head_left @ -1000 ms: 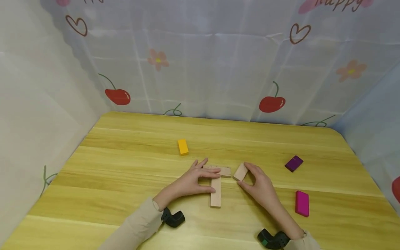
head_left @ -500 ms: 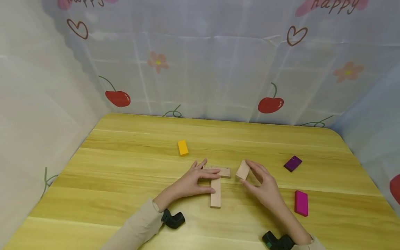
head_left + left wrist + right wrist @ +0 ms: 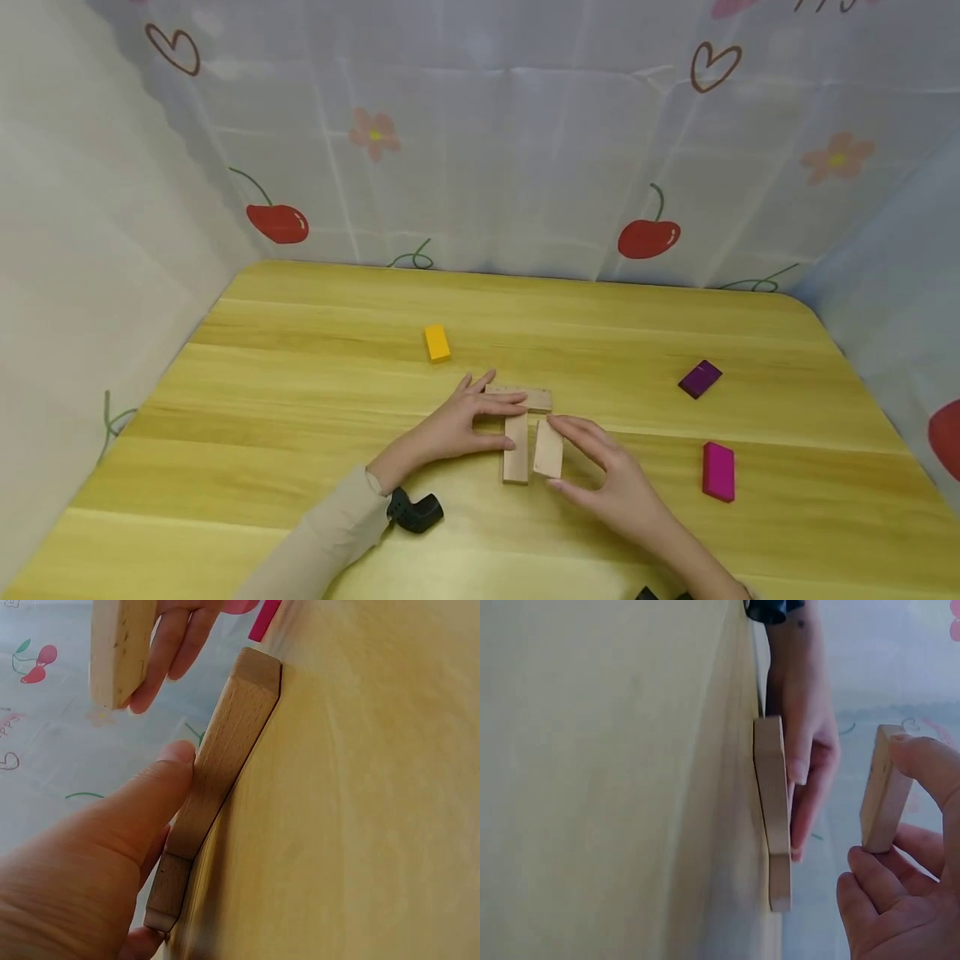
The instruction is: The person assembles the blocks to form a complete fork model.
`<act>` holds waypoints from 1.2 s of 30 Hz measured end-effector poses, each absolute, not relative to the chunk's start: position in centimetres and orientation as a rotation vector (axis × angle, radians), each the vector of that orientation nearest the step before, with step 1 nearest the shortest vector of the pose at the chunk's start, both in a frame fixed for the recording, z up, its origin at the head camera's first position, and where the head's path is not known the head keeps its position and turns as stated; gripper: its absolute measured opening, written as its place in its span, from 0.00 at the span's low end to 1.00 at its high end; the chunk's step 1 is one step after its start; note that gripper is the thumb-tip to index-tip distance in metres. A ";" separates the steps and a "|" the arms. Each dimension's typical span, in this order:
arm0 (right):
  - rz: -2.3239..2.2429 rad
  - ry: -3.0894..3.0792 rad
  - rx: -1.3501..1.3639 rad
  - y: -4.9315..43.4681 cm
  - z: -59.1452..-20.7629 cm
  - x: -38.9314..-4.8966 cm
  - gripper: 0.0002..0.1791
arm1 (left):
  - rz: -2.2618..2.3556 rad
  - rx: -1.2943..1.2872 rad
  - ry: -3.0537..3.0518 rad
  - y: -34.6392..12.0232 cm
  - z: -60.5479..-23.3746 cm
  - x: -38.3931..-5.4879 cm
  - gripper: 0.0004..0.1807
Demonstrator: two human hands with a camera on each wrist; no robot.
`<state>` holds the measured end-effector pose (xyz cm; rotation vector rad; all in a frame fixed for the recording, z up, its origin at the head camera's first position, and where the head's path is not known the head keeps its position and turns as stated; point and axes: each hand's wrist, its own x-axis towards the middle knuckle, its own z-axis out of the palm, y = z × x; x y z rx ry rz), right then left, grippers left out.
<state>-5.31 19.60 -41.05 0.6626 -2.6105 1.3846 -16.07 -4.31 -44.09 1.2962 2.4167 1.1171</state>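
Observation:
Two plain wooden blocks lie on the table in a T shape in the head view: a crosswise block (image 3: 538, 401) at the far side and a lengthwise block (image 3: 516, 467) nearer. My left hand (image 3: 450, 427) rests on them with fairly straight fingers, the thumb touching the lengthwise block. My right hand (image 3: 618, 492) pinches a third wooden block (image 3: 548, 450) between thumb and fingers, just right of the lengthwise one. The right wrist view shows this held block (image 3: 887, 791) raised off the table and apart from the others. The left fingers partly cover the crosswise block.
A yellow block (image 3: 437, 343) lies farther back on the table. To the right are a purple block (image 3: 701, 379) and a magenta block (image 3: 718, 472). A printed curtain (image 3: 487, 167) stands behind the table's far edge.
My right hand has lifted its wooden block and carried it left and nearer to me, from beside the crosswise block to beside the lengthwise one. My left hand has stayed on the blocks.

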 end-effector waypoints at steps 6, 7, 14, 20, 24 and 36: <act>1.324 -2.646 0.821 18.8 -41.5 -4.8 0.40 | 1.105 1.302 2.425 -4.3 -44.1 -16.3 0.26; 1.335 -2.652 0.837 18.6 -41.6 -4.7 0.40 | 1.103 1.305 2.426 -4.3 -44.1 -16.3 0.26; 1.412 -2.723 0.886 18.1 -42.1 -3.9 0.35 | 1.100 1.304 2.422 -4.4 -44.1 -16.2 0.26; 1.396 -2.743 0.929 17.9 -42.8 -3.4 0.34 | 1.103 1.302 2.420 -4.5 -44.1 -16.2 0.26; 1.384 -2.725 0.962 17.9 -43.3 -3.2 0.34 | 1.098 1.305 2.424 -4.4 -44.1 -16.2 0.26; 1.307 -2.666 1.052 17.6 -43.9 -3.0 0.33 | 1.089 1.301 2.424 -4.4 -44.1 -16.2 0.26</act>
